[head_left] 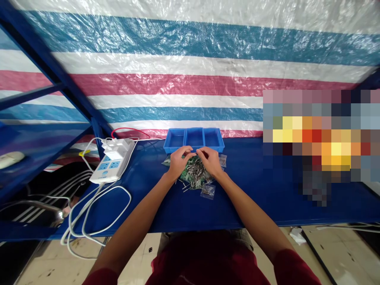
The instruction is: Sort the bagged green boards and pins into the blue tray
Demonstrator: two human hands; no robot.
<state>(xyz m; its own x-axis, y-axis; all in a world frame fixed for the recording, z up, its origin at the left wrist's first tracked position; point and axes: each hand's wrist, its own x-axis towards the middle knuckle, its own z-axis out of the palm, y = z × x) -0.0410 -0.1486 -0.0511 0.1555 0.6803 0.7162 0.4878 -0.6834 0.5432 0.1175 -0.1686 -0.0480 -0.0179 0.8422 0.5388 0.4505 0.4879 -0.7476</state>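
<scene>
One striped plastic sheet [178,63], the largest thing in view, hangs behind the tray, and one blue tabletop [184,215] lies beneath it. The single blue tray [194,138] has three compartments in a row. Well to the left of the tray lies one power strip [107,170], white plugs [115,150] crowded at its far end, too overlapped to count, with a looped white cable [130,198] on the near side. The person's two hands meet just in front of the tray: the left hand [179,161] curves its forefinger and thumb toward each other, while the right hand [210,160] has its fingertips bunched close together; whether either pinches a piece is too small to tell. Under and nearer than the hands, in front of the tray, sits one heap [194,176] of loose pieces over greenish material. At least two clear bags can be told apart, one bag [208,191] at the heap's near edge and another bag [223,160] just off the tray's near right corner. Smallest are the slim metal pieces [196,170], far too many to count; by this loose pile, judged roughly, most of the handling remains, and no finished share can be made out.
</scene>
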